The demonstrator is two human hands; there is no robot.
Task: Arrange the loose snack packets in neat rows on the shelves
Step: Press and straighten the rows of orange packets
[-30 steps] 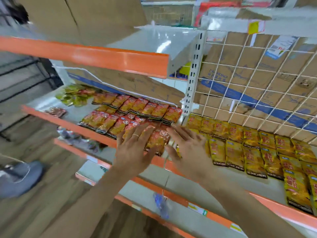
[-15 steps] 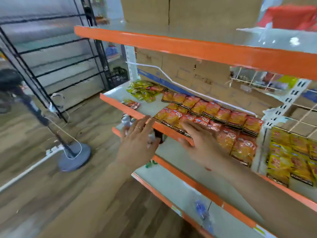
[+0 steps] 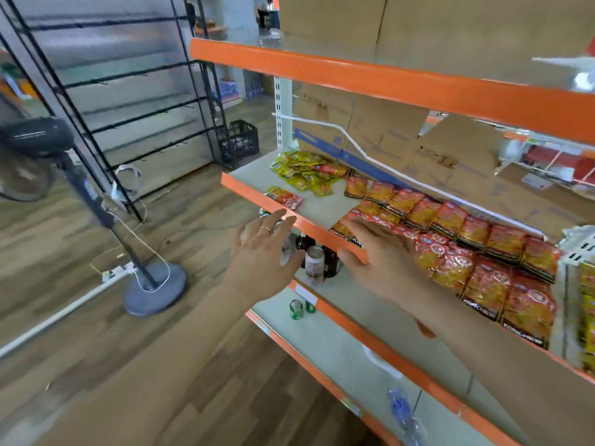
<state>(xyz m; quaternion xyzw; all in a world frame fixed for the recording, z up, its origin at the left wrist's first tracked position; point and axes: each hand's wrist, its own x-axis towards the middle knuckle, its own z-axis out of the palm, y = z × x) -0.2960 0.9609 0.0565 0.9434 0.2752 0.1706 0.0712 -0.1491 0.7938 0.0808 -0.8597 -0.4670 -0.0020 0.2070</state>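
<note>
Judging by the look, the loose snack packets [image 3: 304,170] are light, thin film pouches, soft and a bit puffy w/ air, so they should slide easily on the smooth shelf [image 3: 244,190] and over each other, and crumple if squeezed hard; the contents are prob. brittle. Most of them lie in a messy yellow-green heap at the back left corner of the shelf, and one red-and-yellow packet [image 3: 285,197] lies alone near the orange front edge, apart from the heap. To the right, the red packets [image 3: 450,230] lie already in overlapping rows. Just in front of the shelf edge, below the lone packet, hovers the left hand [image 3: 264,252], its grip apart, fingers spread, holding nothing. Over the front-left end of the red rows lies the right hand [image 3: 383,255], fingers straight and flat, grip also apart, no packet pinched. Best to take each pouch by its flat sealed edge btw. thumb and fingers, or push several w/ the flat palm; the glossy film may slip, so a light but sure pinch.
</note>
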